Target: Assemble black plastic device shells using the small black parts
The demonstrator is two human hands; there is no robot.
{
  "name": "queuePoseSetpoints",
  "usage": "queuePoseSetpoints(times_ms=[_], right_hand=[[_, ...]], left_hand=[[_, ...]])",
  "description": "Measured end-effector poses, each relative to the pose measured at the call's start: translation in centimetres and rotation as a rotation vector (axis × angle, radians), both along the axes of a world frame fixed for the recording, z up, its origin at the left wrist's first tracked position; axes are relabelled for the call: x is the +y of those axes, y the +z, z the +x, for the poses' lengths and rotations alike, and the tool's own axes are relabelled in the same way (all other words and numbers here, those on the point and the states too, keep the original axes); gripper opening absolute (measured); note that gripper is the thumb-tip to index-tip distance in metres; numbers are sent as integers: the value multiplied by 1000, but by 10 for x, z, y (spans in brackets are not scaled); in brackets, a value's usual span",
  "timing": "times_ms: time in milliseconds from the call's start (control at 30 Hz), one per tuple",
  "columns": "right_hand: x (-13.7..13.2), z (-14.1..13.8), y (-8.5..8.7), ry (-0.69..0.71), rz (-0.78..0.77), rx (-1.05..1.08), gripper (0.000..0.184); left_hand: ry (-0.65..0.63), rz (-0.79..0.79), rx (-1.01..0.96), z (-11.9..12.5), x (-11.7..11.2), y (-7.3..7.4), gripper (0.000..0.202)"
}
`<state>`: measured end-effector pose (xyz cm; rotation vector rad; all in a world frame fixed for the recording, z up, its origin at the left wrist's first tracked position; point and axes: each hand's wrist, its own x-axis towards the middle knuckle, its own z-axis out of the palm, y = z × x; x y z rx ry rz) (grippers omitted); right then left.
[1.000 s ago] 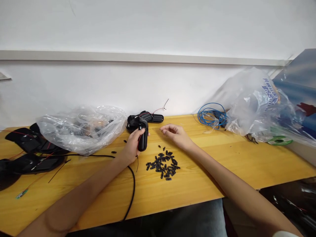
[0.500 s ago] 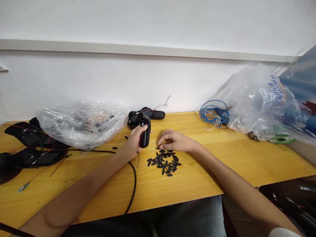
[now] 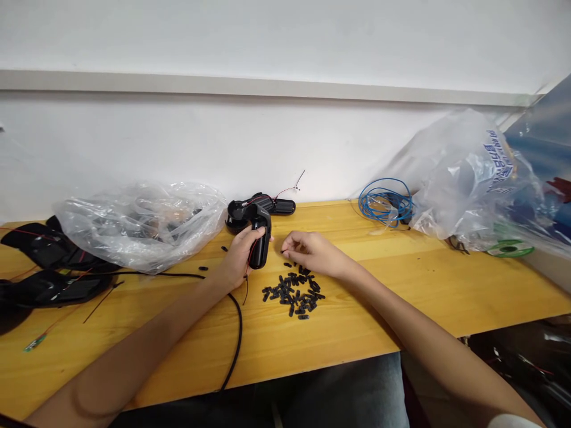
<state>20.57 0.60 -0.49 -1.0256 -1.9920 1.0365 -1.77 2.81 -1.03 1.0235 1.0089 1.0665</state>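
Observation:
My left hand point(image 3: 241, 255) is wrapped round a curved black plastic housing point(image 3: 259, 246), with its thumb on the rounded lower part. A thin dark wire hangs below that hand. My right hand point(image 3: 307, 251) hovers just above the table, thumb and fingertips pinched together. A small dark piece point(image 3: 282, 252) shows at those fingertips. Below the hand lies a loose pile of small black oblong parts point(image 3: 294, 291). Behind the held housing, more black housings point(image 3: 281, 206) with red and black wires rest near the wall.
At left, a clear plastic bag point(image 3: 147, 226) sits behind black shells point(image 3: 75, 288) with wires and a small green circuit board point(image 3: 34, 343). A black cable point(image 3: 238, 339) crosses to the front edge. At right are coiled blue wire point(image 3: 386, 202), a bulky plastic bag point(image 3: 473, 178) and a green spool point(image 3: 508, 248).
My right hand has risen slightly from the pile's upper edge, its fingertips now closed together with a small dark piece. My left hand still holds the housing. The view has shifted slightly.

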Motion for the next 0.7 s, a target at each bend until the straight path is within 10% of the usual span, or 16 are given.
queuePoseSetpoints(times_ms=[700], right_hand=[[0, -16, -9, -184, -232, 425, 39]], left_hand=[[-31, 91, 80, 4, -7, 0, 50]])
